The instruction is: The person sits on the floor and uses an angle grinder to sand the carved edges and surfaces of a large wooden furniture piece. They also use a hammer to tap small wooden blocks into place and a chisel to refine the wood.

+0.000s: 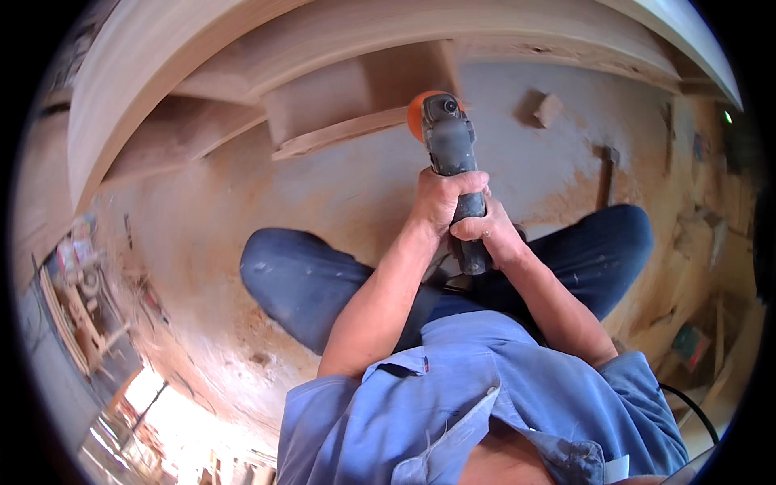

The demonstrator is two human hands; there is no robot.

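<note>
I sit cross-legged with an angle grinder [451, 145] held out in front of me, its head pointing away. My left hand [436, 198] wraps round the front of its body, the thumb lying across the top. Further back, my right hand [491, 229] grips the rear of the body. An orange disc [415, 118] shows at the left of the grinder's head. Beside the disc lies the lower edge of a pale wooden workpiece [343, 133]; whether the two touch I cannot tell.
Curved wooden framing [356, 48] arches across the far side. A small wood block [548, 111] and a hammer [606, 174] lie on the dusty floor [339, 194] at the right. Wood scraps [85, 311] are piled at the left. A black cable [697, 412] runs by my right side.
</note>
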